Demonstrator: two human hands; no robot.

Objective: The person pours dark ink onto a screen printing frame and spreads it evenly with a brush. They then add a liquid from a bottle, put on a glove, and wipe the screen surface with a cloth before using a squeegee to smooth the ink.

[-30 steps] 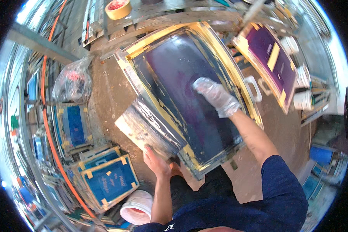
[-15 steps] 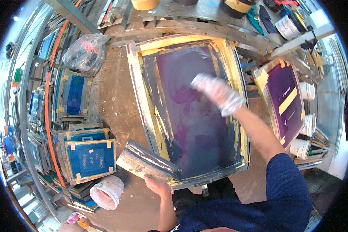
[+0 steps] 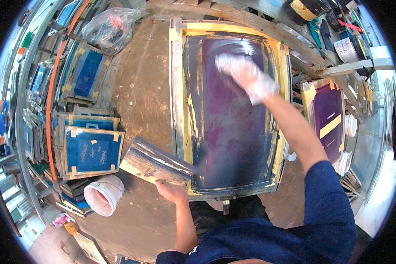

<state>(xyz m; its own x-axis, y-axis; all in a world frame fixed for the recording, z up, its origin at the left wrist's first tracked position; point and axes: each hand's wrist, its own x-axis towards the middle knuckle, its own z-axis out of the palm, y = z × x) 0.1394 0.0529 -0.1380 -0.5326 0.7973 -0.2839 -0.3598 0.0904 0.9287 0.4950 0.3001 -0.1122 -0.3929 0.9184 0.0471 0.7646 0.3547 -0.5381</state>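
Clasping a squeegee (image 3: 156,163), left hand (image 3: 173,192) flanks the screen (image 3: 235,136), right hand (image 3: 247,78) above, grip unclear.

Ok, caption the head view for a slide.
Gloved right hand over a yellow-taped frame, left hand holding a smeared board.

Yellow-taped screen-printing frame (image 3: 235,127), dark purple centre, blackish margins, glossy far end, long sides running near to far, dark squeegee (image 3: 158,163), pale near edge, slanted, right end overlapping frame's near-left corner in view
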